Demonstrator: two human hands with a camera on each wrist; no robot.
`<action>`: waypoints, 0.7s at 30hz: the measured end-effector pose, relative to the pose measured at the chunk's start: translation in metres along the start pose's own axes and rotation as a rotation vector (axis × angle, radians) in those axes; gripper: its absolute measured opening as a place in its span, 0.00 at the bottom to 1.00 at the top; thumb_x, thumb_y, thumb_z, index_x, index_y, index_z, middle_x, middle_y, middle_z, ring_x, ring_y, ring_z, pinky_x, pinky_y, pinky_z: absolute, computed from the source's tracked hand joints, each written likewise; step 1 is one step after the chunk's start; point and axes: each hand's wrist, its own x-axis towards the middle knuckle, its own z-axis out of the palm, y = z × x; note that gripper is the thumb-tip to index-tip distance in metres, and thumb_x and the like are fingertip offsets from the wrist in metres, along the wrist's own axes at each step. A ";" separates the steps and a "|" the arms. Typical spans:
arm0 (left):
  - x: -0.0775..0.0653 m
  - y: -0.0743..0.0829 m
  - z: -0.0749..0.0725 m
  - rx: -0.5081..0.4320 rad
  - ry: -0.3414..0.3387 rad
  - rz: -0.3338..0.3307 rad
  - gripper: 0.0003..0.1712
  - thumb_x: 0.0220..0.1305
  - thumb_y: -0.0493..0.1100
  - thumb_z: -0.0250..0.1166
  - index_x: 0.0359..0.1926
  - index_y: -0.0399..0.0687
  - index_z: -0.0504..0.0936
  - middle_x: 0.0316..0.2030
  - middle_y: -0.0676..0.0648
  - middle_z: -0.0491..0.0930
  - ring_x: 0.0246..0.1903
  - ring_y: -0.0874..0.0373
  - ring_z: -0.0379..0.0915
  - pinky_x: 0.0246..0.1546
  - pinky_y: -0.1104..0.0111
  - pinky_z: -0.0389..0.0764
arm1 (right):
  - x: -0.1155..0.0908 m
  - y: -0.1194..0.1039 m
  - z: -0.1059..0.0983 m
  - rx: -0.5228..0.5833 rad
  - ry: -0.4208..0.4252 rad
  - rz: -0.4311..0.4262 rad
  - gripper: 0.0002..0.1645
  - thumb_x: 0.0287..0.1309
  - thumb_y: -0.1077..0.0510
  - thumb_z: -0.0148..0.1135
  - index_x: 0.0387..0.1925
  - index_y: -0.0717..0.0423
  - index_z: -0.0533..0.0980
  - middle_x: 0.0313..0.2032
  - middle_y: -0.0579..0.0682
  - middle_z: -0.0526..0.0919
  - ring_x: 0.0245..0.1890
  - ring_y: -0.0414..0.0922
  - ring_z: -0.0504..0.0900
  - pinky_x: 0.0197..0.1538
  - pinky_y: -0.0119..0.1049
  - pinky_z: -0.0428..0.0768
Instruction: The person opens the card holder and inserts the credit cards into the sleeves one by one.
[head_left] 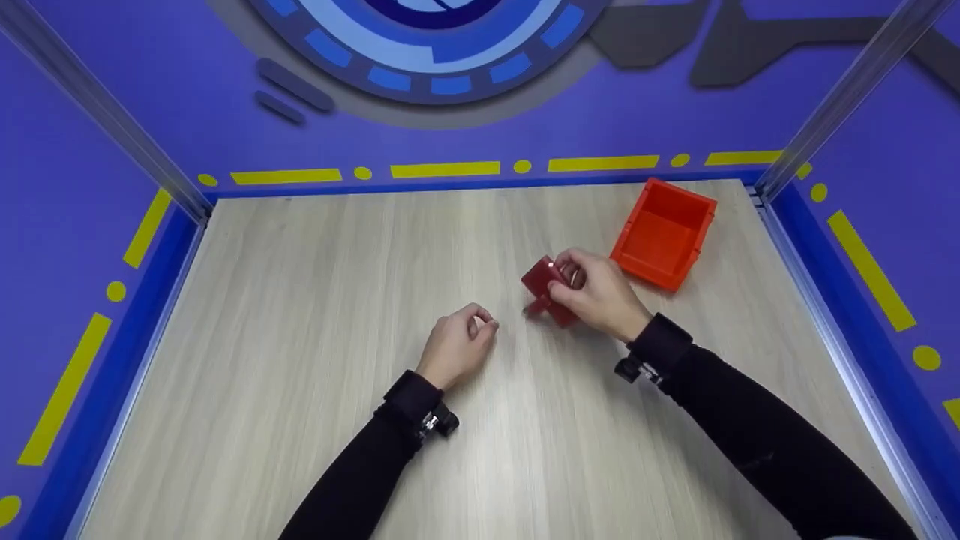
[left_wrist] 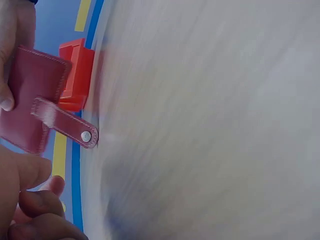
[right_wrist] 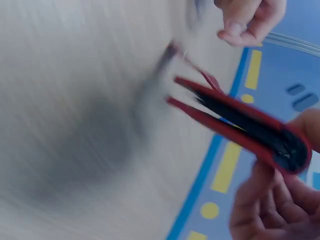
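A dark red card wallet (head_left: 538, 277) with a snap strap is held up over the table by my right hand (head_left: 600, 295), thumb on one side and fingers on the other. In the left wrist view the strap (left_wrist: 65, 120) hangs unfastened, with a silver snap at its tip. From the right wrist view the wallet's edge (right_wrist: 235, 102) faces the camera, its two covers a little apart and dark layers inside. My left hand (head_left: 457, 343) is to the left of the wallet, apart from it, its fingers loosely curled around nothing visible.
An orange-red plastic bin (head_left: 660, 236) stands just beyond my right hand, near the back right corner of the wooden table (head_left: 315, 300). Blue printed walls (head_left: 480, 142) with metal corner posts (head_left: 847, 97) enclose the back and sides.
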 end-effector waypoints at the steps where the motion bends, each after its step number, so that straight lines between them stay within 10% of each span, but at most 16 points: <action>1: 0.000 -0.001 -0.001 -0.003 0.010 0.004 0.08 0.79 0.49 0.67 0.47 0.52 0.88 0.20 0.60 0.66 0.19 0.65 0.62 0.28 0.69 0.66 | 0.001 -0.003 -0.002 -0.005 0.023 -0.024 0.15 0.67 0.58 0.72 0.54 0.54 0.82 0.42 0.54 0.87 0.40 0.50 0.81 0.40 0.38 0.80; 7: -0.003 -0.006 -0.003 -0.012 0.025 -0.012 0.08 0.78 0.49 0.66 0.48 0.53 0.88 0.20 0.61 0.66 0.20 0.65 0.62 0.29 0.69 0.67 | 0.000 -0.007 0.014 -0.174 0.081 -0.188 0.16 0.65 0.60 0.75 0.52 0.52 0.81 0.41 0.52 0.84 0.38 0.49 0.81 0.41 0.39 0.80; 14: -0.002 -0.008 -0.004 -0.069 0.081 -0.016 0.05 0.78 0.46 0.67 0.45 0.52 0.88 0.19 0.60 0.66 0.20 0.65 0.61 0.28 0.69 0.65 | -0.014 0.003 0.070 -0.427 -0.116 -0.420 0.17 0.65 0.58 0.75 0.54 0.49 0.82 0.43 0.49 0.80 0.37 0.46 0.80 0.42 0.44 0.84; 21: -0.003 -0.009 -0.005 -0.087 0.100 -0.010 0.04 0.78 0.43 0.67 0.44 0.50 0.87 0.20 0.58 0.67 0.19 0.65 0.61 0.27 0.70 0.63 | -0.021 0.001 0.097 -0.460 -0.136 -0.502 0.16 0.66 0.59 0.76 0.53 0.56 0.83 0.47 0.52 0.83 0.43 0.48 0.86 0.49 0.45 0.88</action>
